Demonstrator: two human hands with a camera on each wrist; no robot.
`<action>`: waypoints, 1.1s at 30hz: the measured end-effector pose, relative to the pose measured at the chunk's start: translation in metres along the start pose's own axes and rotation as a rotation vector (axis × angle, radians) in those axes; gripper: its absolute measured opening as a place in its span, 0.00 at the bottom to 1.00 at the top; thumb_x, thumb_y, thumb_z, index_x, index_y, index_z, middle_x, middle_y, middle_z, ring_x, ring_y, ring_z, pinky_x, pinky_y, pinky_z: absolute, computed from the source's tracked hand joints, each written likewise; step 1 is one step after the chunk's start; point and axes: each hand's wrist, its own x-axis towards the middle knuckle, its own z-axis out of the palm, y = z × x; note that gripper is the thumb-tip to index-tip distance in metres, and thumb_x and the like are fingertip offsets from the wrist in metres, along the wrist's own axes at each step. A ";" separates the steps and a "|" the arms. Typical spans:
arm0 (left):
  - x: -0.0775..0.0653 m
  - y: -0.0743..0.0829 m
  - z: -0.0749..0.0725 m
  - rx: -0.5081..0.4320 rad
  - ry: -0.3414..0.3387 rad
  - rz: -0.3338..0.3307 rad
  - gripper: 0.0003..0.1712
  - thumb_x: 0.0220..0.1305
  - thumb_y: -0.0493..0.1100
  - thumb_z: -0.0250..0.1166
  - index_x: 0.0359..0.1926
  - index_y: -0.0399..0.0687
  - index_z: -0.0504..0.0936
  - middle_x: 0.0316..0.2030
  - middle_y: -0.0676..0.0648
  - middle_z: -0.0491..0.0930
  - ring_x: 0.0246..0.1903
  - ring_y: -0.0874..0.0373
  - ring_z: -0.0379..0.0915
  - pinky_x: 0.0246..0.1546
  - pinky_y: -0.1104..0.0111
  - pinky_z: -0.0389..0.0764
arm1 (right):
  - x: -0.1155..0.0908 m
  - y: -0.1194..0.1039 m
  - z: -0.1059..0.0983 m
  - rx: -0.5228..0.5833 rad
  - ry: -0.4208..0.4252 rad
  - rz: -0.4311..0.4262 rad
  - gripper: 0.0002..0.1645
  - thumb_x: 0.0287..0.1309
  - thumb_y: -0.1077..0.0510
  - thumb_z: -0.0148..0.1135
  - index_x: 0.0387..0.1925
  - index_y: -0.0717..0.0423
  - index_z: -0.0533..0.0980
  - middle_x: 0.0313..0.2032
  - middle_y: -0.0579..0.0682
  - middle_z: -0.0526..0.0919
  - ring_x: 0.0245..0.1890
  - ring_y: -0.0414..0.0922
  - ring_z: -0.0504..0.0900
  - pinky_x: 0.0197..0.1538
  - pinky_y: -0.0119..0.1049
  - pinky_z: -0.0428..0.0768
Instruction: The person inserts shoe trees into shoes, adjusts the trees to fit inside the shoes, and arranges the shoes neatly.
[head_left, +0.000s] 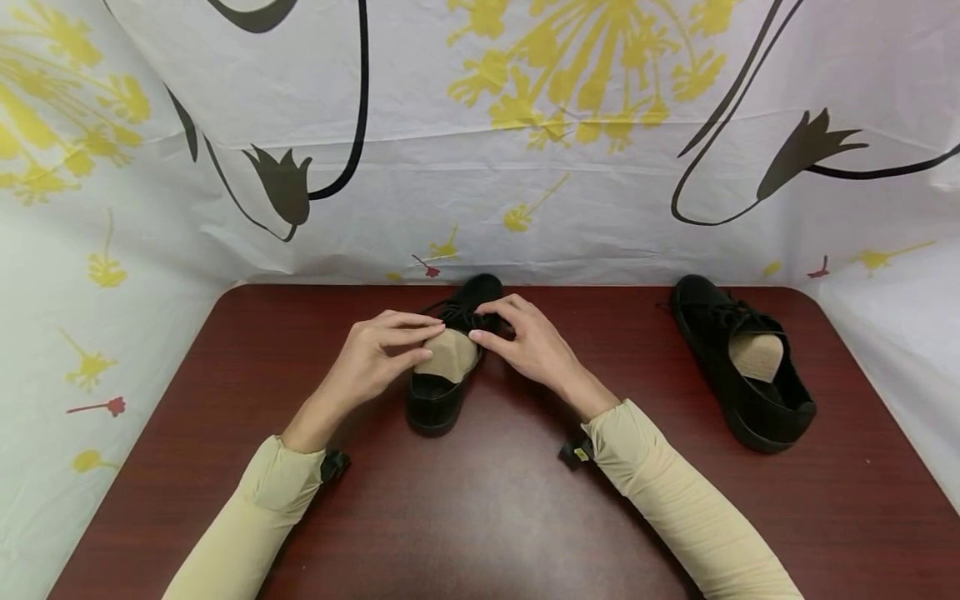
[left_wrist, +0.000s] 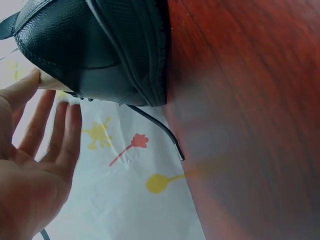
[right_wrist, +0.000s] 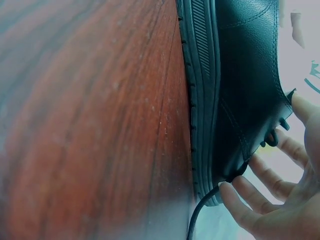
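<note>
A black lace-up shoe (head_left: 437,400) stands near the far side of the table, its toe toward the cloth backdrop. A tan piece (head_left: 450,357) rises from its opening; whether it is stuffing or the tongue's lining I cannot tell. My left hand (head_left: 369,354) touches that piece from the left, thumb and fairly straight fingers apart. On the other side my right hand (head_left: 536,346) rests against the laced part, thumb near the opening's edge and loose fingers along the laces. In the right wrist view, a black lace (right_wrist: 198,212) hangs by the fingertips.
A second black shoe (head_left: 712,367), with a similar tan piece (head_left: 756,357) in its opening, stands at the right of the dark red table (head_left: 480,517). White patterned cloth (head_left: 420,108) closes off the back and sides. A lace end (left_wrist: 162,129) sticks out beside the first shoe.
</note>
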 end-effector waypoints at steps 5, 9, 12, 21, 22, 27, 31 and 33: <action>-0.001 -0.002 0.002 0.025 -0.002 -0.015 0.21 0.56 0.34 0.74 0.52 0.47 0.87 0.55 0.46 0.82 0.55 0.53 0.78 0.51 0.74 0.75 | -0.001 0.000 0.000 -0.006 0.007 -0.002 0.27 0.65 0.35 0.59 0.59 0.43 0.77 0.55 0.45 0.76 0.56 0.47 0.74 0.56 0.48 0.75; 0.000 -0.002 0.003 0.004 -0.007 -0.038 0.20 0.57 0.34 0.73 0.52 0.46 0.87 0.55 0.46 0.82 0.55 0.53 0.79 0.48 0.77 0.76 | -0.001 0.000 0.000 -0.009 0.005 -0.006 0.27 0.65 0.35 0.59 0.59 0.43 0.77 0.55 0.45 0.76 0.56 0.47 0.74 0.55 0.47 0.75; 0.000 -0.001 0.004 0.002 -0.009 -0.052 0.18 0.59 0.34 0.71 0.52 0.46 0.87 0.54 0.46 0.83 0.54 0.54 0.80 0.46 0.78 0.77 | 0.000 0.000 0.000 -0.016 0.005 -0.007 0.27 0.66 0.36 0.59 0.59 0.43 0.77 0.54 0.45 0.76 0.55 0.47 0.75 0.55 0.47 0.75; 0.004 -0.001 0.005 0.012 0.005 -0.077 0.15 0.60 0.34 0.71 0.49 0.46 0.89 0.52 0.44 0.84 0.52 0.55 0.81 0.46 0.75 0.80 | 0.001 0.001 0.000 -0.027 0.004 -0.011 0.27 0.65 0.37 0.60 0.59 0.44 0.77 0.55 0.46 0.76 0.55 0.47 0.75 0.56 0.47 0.75; 0.004 -0.002 0.005 0.016 0.007 -0.081 0.15 0.60 0.34 0.71 0.49 0.46 0.89 0.51 0.44 0.84 0.52 0.55 0.81 0.46 0.74 0.80 | 0.001 0.001 0.000 -0.029 0.004 -0.012 0.27 0.65 0.37 0.60 0.59 0.44 0.77 0.55 0.46 0.76 0.55 0.47 0.75 0.56 0.47 0.75; 0.004 -0.006 0.007 0.035 0.016 -0.090 0.16 0.59 0.35 0.72 0.49 0.46 0.89 0.50 0.46 0.85 0.51 0.56 0.82 0.46 0.68 0.82 | 0.000 0.000 0.000 -0.031 0.000 -0.015 0.28 0.65 0.36 0.60 0.60 0.44 0.77 0.55 0.46 0.76 0.55 0.46 0.75 0.55 0.47 0.76; 0.005 -0.007 0.007 0.068 0.024 -0.092 0.19 0.58 0.37 0.73 0.52 0.50 0.87 0.49 0.48 0.85 0.50 0.57 0.82 0.47 0.63 0.82 | 0.000 0.000 0.000 -0.032 0.003 -0.020 0.28 0.65 0.36 0.60 0.60 0.44 0.77 0.54 0.45 0.76 0.53 0.46 0.76 0.52 0.46 0.76; 0.005 -0.006 0.008 0.093 0.029 -0.099 0.21 0.58 0.38 0.74 0.54 0.51 0.87 0.49 0.50 0.85 0.50 0.57 0.82 0.47 0.63 0.82 | 0.000 0.000 0.000 -0.034 0.005 -0.022 0.28 0.65 0.36 0.60 0.60 0.44 0.77 0.54 0.45 0.76 0.53 0.46 0.76 0.53 0.46 0.76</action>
